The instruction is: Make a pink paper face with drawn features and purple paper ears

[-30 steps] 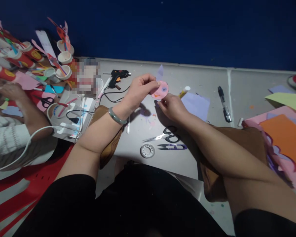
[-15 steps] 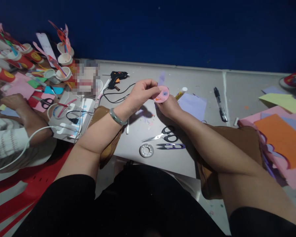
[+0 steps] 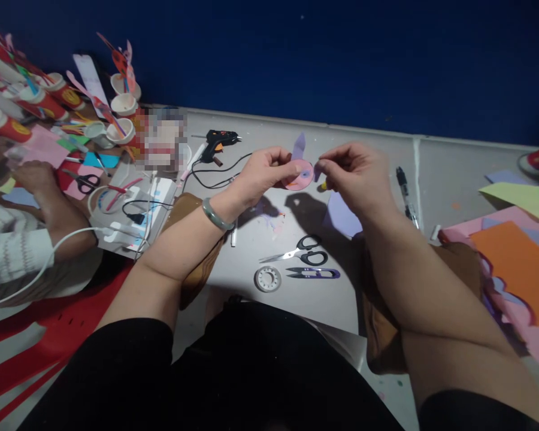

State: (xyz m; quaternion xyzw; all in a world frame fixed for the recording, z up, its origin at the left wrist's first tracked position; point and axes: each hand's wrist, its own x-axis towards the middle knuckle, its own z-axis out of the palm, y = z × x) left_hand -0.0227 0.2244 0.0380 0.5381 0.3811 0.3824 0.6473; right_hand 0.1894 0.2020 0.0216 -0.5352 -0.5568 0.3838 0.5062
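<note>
Between thumb and fingers, my left hand (image 3: pixel 263 176) pinches a round pink paper disc (image 3: pixel 304 178) with a blue eye and an orange mark on it. A purple paper strip (image 3: pixel 299 146) sticks up from the disc's top edge. Just right of the disc, my right hand (image 3: pixel 362 179) is closed in a pinch on a small purple paper piece (image 3: pixel 318 171), apart from the disc. Beneath the hands lie tiny paper scraps (image 3: pixel 273 220), black-handled scissors (image 3: pixel 312 257), purple thread snips (image 3: pixel 326 273) and a roll of white tape (image 3: pixel 268 279).
A black glue gun (image 3: pixel 220 143) with its cable lies behind my left hand. Purple paper (image 3: pixel 341 216) and a marker (image 3: pixel 406 194) are at right, near stacked coloured sheets (image 3: pixel 512 257). Paper cups (image 3: pixel 124 105), a power strip (image 3: pixel 155 206) and another person's arm (image 3: pixel 58 209) occupy the left.
My right hand has moved right, away from behind the pink disc, and now shows a small purple paper piece at its fingertips. My left hand still holds the disc.
</note>
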